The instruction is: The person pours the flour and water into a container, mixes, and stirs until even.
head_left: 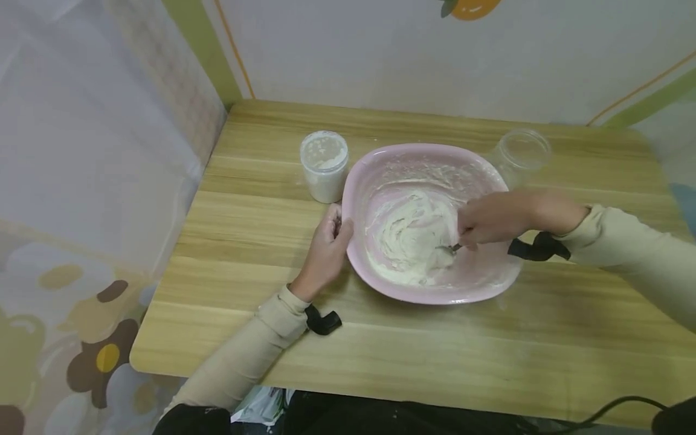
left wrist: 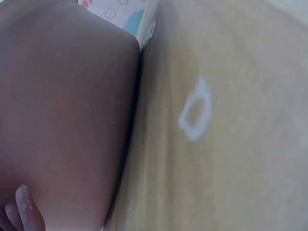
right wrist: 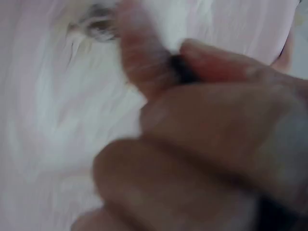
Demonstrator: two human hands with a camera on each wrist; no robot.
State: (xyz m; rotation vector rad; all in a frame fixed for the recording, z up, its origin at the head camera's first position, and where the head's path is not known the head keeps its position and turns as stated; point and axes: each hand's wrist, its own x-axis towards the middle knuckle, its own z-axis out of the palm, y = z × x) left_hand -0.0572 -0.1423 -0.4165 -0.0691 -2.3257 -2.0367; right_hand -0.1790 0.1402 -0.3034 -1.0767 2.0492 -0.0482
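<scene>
A pink basin [head_left: 429,296] stands on the wooden table, with a thick white flour paste [head_left: 408,235] spread over its floor and smeared up its far wall. My left hand [head_left: 328,244] grips the basin's left side, thumb at the rim. Its flour-dusted fingertips [left wrist: 30,209] show against the basin's outer wall [left wrist: 72,101] in the left wrist view. Inside the basin my right hand [head_left: 497,216] holds a spoon [head_left: 448,249], fingers curled round its dark handle [right wrist: 183,70]. The spoon's metal head [right wrist: 100,24] is in the paste, partly covered by it and blurred.
A clear jar of white flour [head_left: 325,172] stands just left of the basin. Behind the basin's right side is another clear jar [head_left: 524,151], see-through. White smudges mark the table [head_left: 244,241]. A black cable [head_left: 614,403] lies at the front right edge.
</scene>
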